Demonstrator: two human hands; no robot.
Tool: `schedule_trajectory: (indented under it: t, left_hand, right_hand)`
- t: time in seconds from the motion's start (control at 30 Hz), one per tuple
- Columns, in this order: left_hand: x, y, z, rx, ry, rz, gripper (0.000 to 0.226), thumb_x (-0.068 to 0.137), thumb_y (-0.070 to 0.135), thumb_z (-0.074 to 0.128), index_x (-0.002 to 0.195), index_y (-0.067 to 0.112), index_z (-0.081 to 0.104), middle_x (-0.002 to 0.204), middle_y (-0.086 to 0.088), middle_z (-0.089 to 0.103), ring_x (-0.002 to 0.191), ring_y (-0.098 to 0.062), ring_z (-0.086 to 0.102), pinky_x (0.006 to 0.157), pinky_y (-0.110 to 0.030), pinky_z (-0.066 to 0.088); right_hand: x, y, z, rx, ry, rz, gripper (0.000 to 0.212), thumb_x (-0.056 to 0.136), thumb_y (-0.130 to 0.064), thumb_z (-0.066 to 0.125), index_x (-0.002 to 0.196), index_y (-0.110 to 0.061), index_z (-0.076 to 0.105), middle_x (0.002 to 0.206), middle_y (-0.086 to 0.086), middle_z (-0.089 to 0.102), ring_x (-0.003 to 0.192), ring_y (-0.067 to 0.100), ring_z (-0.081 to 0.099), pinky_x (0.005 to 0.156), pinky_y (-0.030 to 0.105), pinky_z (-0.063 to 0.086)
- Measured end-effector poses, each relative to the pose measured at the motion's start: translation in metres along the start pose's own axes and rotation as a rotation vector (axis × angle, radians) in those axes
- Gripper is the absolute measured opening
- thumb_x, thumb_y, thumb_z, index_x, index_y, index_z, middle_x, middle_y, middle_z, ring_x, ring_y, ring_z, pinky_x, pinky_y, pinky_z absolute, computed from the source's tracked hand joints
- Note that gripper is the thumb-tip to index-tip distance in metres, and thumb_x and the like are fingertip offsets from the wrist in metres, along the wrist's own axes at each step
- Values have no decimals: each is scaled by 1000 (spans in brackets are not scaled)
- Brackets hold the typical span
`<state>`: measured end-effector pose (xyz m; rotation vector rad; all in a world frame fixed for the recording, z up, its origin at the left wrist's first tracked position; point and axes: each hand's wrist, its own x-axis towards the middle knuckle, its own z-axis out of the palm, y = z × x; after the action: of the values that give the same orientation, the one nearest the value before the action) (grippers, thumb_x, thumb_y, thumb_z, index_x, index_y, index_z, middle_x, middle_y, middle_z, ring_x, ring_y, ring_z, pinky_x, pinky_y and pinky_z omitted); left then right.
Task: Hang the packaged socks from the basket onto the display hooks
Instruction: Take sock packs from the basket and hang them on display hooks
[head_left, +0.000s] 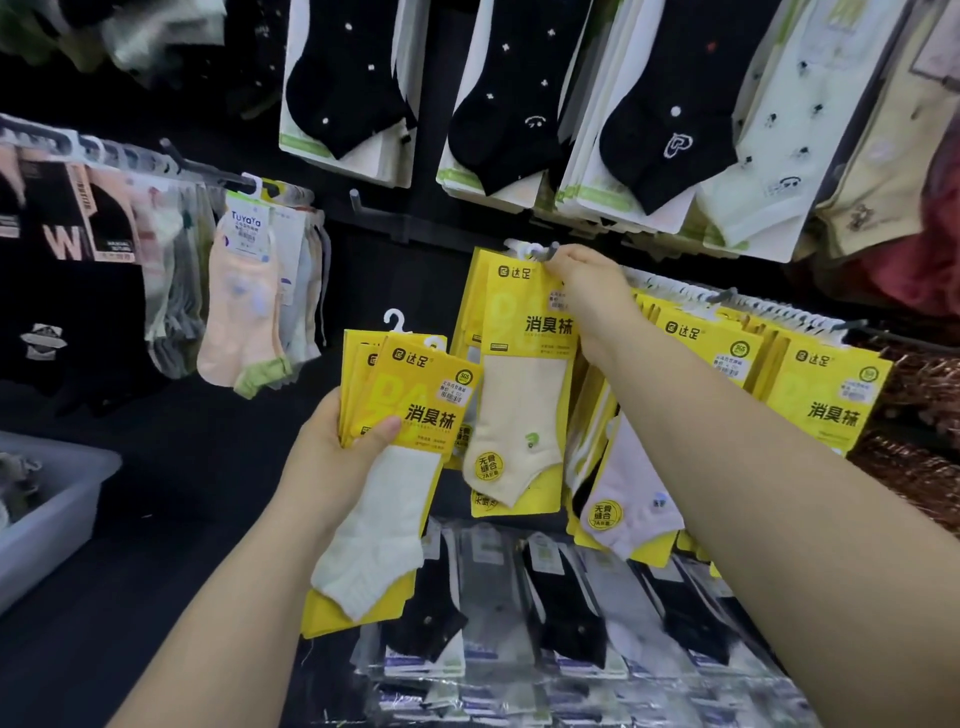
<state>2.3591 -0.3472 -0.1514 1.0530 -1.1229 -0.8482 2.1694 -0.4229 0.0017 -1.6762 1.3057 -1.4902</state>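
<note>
My left hand (340, 457) grips a small stack of yellow sock packs (400, 415) with white socks, thumb across the front card, held at centre below the rack. My right hand (587, 283) reaches up and pinches the top of a yellow pack with a beige sock (524, 400) at its white hanger, right at the tip of a display hook (545, 252). More yellow packs hang behind that one on the same hook. A grey basket (62, 499) sits at the left edge, its contents mostly out of view.
A bare black hook (363, 205) sticks out left of centre. Further yellow packs (821, 395) fill hooks to the right. Black and cream socks (519, 130) hang above, pastel socks (244, 312) at left, and dark and grey packs (566, 613) below.
</note>
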Motion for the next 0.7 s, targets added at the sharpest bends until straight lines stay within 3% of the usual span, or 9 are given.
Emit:
schedule_trajectory:
  t: [0.13,0.2,0.3,0.33,0.4,0.47,0.57,0.63,0.7]
  left_hand:
    - [2,0,1,-28,-11,-8,17,87,25,66,96,38,60,96,10,72,93,-14,68,83,-42,54]
    - [3,0,2,-46,-22,-17,17,86,27,66,97,39,60,95,11,73,93,-14,68,85,-44,54]
    - [3,-1,3,-111,-51,-42,18,84,28,68,98,38,61,96,10,74,92,-16,70,85,-48,54]
    - [3,-2,3,-143,-60,-53,19,83,29,68,99,37,62,97,8,74,93,-18,70,86,-49,54]
    - [2,-1,4,-205,-83,-71,24,80,31,69,103,34,62,100,5,74,94,-20,70,86,-49,54]
    - [-1,0,7,-264,-117,-74,33,76,33,69,108,29,61,103,2,73,94,-21,71,85,-48,54]
    - [-5,3,11,-315,-165,-57,46,68,37,70,111,26,60,104,0,73,95,-22,70,81,-43,55]
    - [-6,4,13,-340,-185,-46,50,67,37,72,113,24,58,106,-2,73,95,-22,70,78,-41,56]
    - [-8,5,16,-362,-202,-29,54,67,36,73,117,23,57,108,-4,72,96,-24,70,76,-39,57]
  right_hand:
    - [0,-1,3,3,8,69,16,93,-28,54,79,-27,61,85,-7,58,80,12,52,61,25,37]
    - [-1,-1,6,21,70,98,8,92,-28,57,91,-23,63,86,-8,56,74,8,52,57,21,36]
    - [-7,2,8,22,220,76,30,89,-23,62,116,-13,53,98,-5,53,66,0,50,47,10,38]
    - [-13,4,9,-24,262,42,35,88,-23,63,119,-13,49,107,-2,50,71,1,51,50,9,40]
    - [-30,11,10,-171,288,-69,39,87,-23,64,120,-15,45,116,1,41,96,12,50,76,18,44]
    - [-50,19,14,-256,214,-165,35,86,-26,64,115,-21,45,116,-2,35,111,16,42,94,27,36]
    - [-78,25,21,-315,142,-277,27,84,-34,66,104,-28,48,113,-7,30,107,10,29,85,18,22]
    - [-90,26,27,-382,181,-359,29,82,-37,67,104,-27,52,112,-8,31,104,9,28,84,18,26]
    - [-98,24,33,-326,99,-333,29,80,-40,69,100,-30,51,109,-10,37,104,9,36,80,11,35]
